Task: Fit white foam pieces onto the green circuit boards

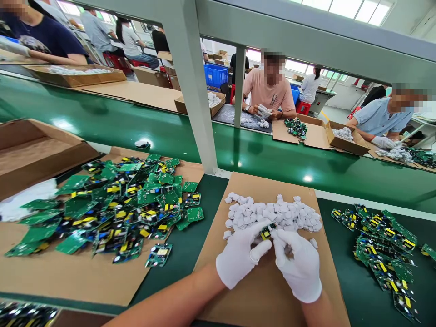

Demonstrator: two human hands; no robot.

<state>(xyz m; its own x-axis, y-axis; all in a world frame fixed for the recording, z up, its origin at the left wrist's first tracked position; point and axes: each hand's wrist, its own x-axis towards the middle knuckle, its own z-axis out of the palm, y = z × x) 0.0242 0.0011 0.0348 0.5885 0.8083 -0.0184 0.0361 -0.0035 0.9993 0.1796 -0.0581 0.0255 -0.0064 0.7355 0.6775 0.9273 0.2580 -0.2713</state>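
Observation:
My left hand [243, 254], in a white glove, is closed on a small green circuit board [267, 230] with a yellow part on it. Across from it my right hand [298, 261], gloved too, has its fingers pinched at the board's right edge; what is between those fingertips is too small to make out. Just beyond both hands lies a heap of small white pieces [272, 212] on a cardboard sheet [235, 290].
Left is a large pile of circuit boards [136, 195] on cardboard, beside an open box [44, 150]. More boards [384, 254] lie right. A grey post [190, 81] and green conveyor belt [163, 129] stand ahead. A co-worker [269, 86] sits across.

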